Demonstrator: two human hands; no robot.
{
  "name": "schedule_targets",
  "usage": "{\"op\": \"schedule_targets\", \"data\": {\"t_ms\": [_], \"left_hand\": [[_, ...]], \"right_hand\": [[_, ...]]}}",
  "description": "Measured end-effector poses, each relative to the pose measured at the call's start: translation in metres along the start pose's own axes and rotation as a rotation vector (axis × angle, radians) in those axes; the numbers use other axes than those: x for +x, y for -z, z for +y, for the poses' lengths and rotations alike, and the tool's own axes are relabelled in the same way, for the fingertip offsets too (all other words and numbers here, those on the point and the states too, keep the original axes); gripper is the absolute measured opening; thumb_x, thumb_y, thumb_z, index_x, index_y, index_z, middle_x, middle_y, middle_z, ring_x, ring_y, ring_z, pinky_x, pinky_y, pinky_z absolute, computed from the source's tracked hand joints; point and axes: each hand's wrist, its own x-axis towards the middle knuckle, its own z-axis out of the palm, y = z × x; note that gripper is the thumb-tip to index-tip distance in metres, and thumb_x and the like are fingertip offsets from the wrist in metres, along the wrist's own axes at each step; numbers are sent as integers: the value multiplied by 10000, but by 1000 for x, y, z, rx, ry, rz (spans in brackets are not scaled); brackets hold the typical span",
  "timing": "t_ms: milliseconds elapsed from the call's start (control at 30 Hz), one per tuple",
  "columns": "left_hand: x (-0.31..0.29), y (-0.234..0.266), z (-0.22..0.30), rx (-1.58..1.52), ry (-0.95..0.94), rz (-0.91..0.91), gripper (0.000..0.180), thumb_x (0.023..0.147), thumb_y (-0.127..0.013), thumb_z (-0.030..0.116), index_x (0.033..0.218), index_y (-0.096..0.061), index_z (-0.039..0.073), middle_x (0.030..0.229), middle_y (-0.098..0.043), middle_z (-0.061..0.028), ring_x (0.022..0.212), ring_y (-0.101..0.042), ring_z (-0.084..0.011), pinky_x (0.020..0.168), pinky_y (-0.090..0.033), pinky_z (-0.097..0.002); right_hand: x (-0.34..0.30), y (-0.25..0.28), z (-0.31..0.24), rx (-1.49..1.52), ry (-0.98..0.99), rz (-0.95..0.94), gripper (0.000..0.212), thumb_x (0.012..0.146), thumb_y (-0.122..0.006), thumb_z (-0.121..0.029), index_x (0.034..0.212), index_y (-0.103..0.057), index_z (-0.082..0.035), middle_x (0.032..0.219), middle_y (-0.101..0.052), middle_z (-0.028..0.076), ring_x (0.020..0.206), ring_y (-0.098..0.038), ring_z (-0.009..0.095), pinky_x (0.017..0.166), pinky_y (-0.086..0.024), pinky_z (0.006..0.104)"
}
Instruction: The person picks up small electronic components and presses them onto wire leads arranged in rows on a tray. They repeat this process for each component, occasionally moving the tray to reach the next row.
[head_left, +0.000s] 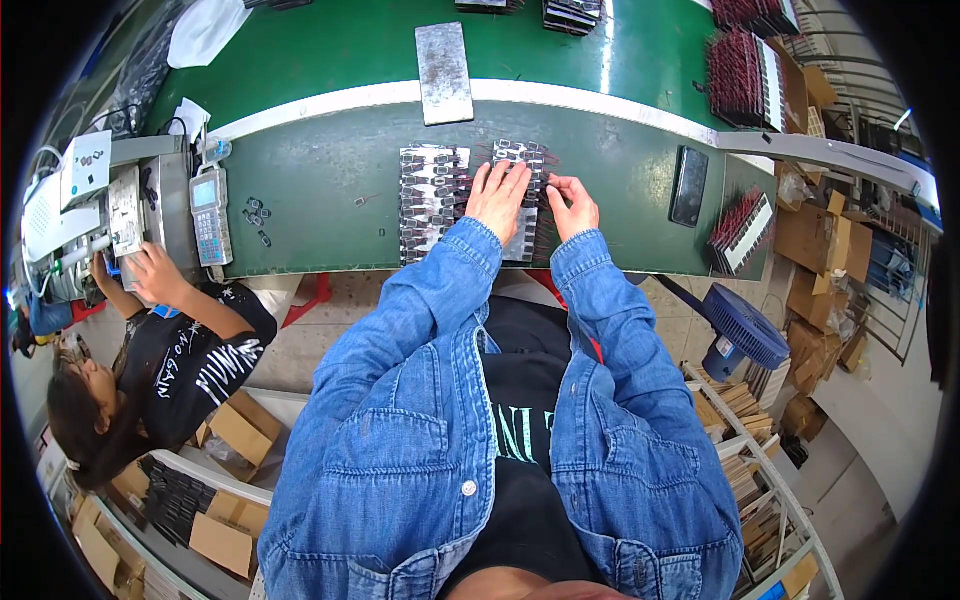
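My left hand (498, 200) lies with its fingers stretched out over a pale strip set with small black parts (518, 152) on the green table. At that strip's right edge is my right hand (573, 208). Its thumb and forefinger come together beside the black parts, where thin dark reddish wires stick out; what they pinch, if anything, is too small to make out. A second pale strip with rows of the same black parts (424, 205) lies just left of my left hand. My palm and fingers hide the middle of the right strip.
A metal plate (444, 75) lies beyond the strips across a white ledge. Loose black parts (257, 215) and a grey keypad device (210, 215) are on the left. A phone (689, 186) and wired strips (741, 234) lie right. A co-worker (170, 350) sits left; a blue fan (745, 328) stands right.
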Motion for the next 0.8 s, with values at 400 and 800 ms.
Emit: {"op": "schedule_targets", "data": {"t_ms": [400, 800], "left_hand": [[20, 10, -9, 92, -122, -35, 588, 780, -531, 60, 1356, -413, 81, 1438, -363, -67, 1368, -253, -277, 1123, -164, -495], [32, -8, -4, 236, -88, -84, 524, 882, -398, 132, 1401, -347, 81, 1482, -299, -73, 1383, -241, -267, 1126, -120, -528]], "right_hand": [[-2, 7, -4, -34, 108, 96, 136, 840, -636, -122, 943, -609, -37, 1049, -676, 69, 962, -639, 172, 859, -475, 309], [-14, 20, -7, -16, 83, 73, 140, 853, -623, -78, 985, -619, -28, 979, -668, 39, 900, -606, 122, 845, -471, 276]]}}
